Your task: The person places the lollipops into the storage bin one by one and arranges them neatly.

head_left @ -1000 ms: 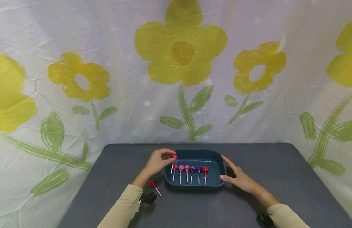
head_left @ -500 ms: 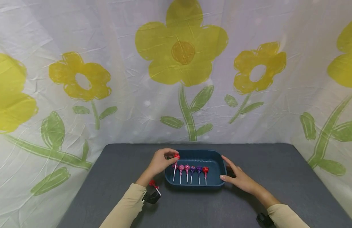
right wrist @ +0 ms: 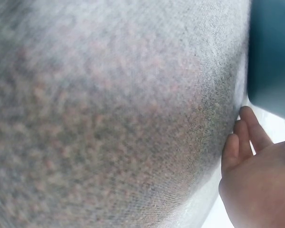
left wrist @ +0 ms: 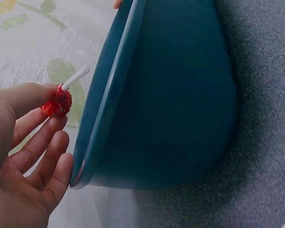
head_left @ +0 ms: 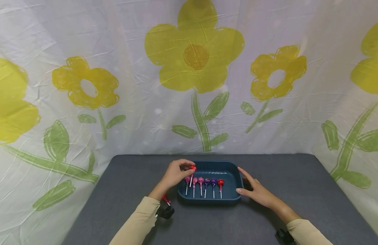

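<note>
My left hand (head_left: 173,174) pinches a red-wrapped lollipop (head_left: 193,168) by its head, over the left part of a dark blue tray (head_left: 233,189). Its white stick points down toward the row in the head view. The left wrist view has the red lollipop (left wrist: 58,105) between thumb and fingertips, with the tray wall (left wrist: 171,95) beside the fingers. Inside the tray lie several lollipops in a row: pink ones (head_left: 201,180), purple ones (head_left: 213,182) and a red one (head_left: 220,183) at the right end. My right hand (head_left: 258,194) touches the tray's right side, thumb and index finger extended apart.
Another red lollipop (head_left: 165,197) lies on the dark grey table (head_left: 219,224) left of the tray, partly hidden by my left wrist and its black camera (head_left: 166,212). Behind the table hangs a white curtain (head_left: 140,119) with yellow flowers.
My left hand has moved a little to the right with the red lollipop, further over the tray. The left wrist now covers part of the loose lollipop. My right hand has stayed put.
</note>
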`<action>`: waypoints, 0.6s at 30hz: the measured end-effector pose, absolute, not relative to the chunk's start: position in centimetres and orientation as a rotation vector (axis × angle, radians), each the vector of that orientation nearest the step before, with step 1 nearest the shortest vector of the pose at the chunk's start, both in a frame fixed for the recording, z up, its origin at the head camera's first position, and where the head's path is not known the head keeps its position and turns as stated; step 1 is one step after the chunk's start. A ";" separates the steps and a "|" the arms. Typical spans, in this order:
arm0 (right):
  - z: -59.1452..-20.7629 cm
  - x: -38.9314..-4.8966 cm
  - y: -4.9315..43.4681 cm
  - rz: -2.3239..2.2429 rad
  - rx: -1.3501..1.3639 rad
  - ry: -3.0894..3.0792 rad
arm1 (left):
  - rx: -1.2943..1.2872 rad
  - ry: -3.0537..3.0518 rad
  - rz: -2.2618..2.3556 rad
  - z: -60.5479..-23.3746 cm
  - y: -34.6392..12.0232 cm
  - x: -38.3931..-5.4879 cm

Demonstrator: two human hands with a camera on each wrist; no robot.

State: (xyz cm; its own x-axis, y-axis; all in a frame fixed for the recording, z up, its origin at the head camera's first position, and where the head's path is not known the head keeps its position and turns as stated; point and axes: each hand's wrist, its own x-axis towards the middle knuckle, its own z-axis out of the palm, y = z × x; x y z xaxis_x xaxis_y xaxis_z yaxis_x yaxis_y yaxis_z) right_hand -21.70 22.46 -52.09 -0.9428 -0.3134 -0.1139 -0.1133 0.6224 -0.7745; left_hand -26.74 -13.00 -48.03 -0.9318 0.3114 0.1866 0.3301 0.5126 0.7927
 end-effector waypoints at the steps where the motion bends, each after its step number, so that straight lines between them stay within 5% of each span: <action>1: -52.1 -21.7 22.5 -1.221 -0.347 2.610 | -0.582 -2.713 -1.432 -48.0 -12.9 -26.8; 18: -52.3 -21.7 22.6 -1.226 -0.371 2.604 | -0.590 -2.708 -1.452 -47.7 -11.6 -26.8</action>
